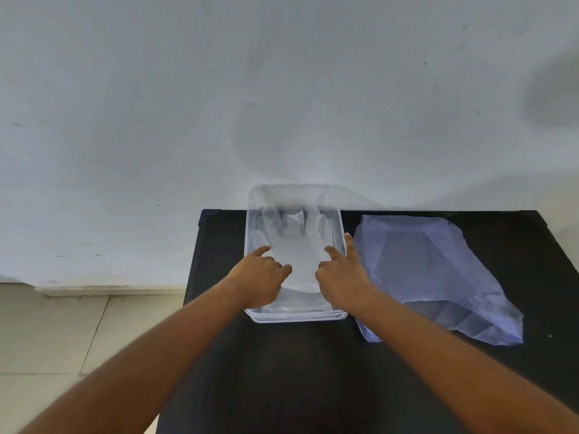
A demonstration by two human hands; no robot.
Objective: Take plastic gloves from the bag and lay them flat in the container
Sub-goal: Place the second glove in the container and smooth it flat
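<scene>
A clear rectangular plastic container (294, 317) stands on a black table (282, 371), near its back edge. Inside it a translucent plastic glove (299, 245) lies spread out, fingers pointing away from me. My left hand (261, 278) rests inside the container on the glove's left side, index finger stretched forward. On the glove's right side my right hand (341, 277) presses down the same way, its thumb against the container's right wall. A bluish translucent plastic bag (432, 270) lies flat on the table to the right of the container.
A white wall rises directly behind the table. To the left, pale floor tiles (62, 339) and a low skirting ledge lie below the table's left edge. Bare black tabletop extends in front of the container.
</scene>
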